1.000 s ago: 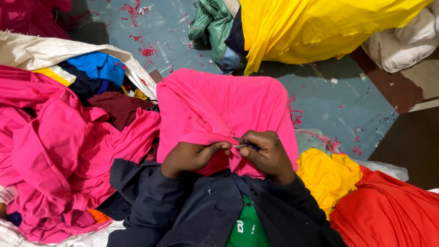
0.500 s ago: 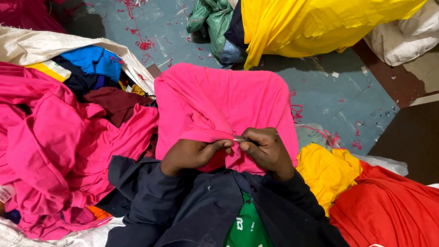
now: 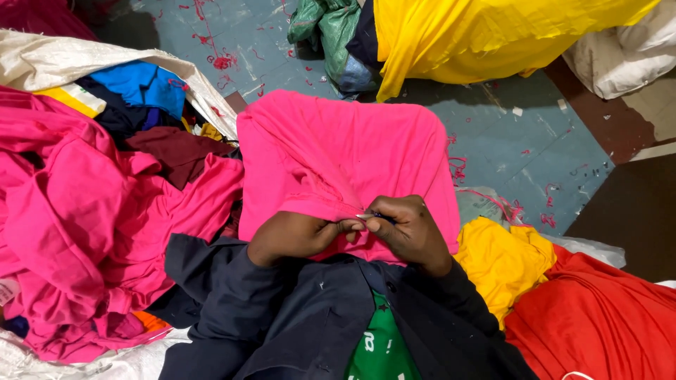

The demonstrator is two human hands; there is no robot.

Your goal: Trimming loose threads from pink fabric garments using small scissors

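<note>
We had the pink garment [image 3: 352, 151] spread over our knees, its near edge gathered up just in front of our dark jacket [image 3: 303, 317]. Our left hand [image 3: 292, 236] was closed, its fingers pinching a fold of this edge and pulling it a little tight. Our right hand [image 3: 408, 229] was also closed, around a small metal tool [image 3: 367, 216]; only its tip showed, touching the cloth between the two hands, and we could not tell exactly what kind of tool it was. We judged that we were in the trimming step, working loose threads off the seam. The next move, as we saw it, called for keeping the fold tight and guiding the tip very exactly, so that only thread was caught and not the fabric. A pink pile [image 3: 91, 232] lay on our left, yellow cloth [image 3: 503, 260] and red cloth [image 3: 598, 317] on our right, and red thread scraps [image 3: 224, 62] were scattered on the floor [image 3: 521, 141].
</note>
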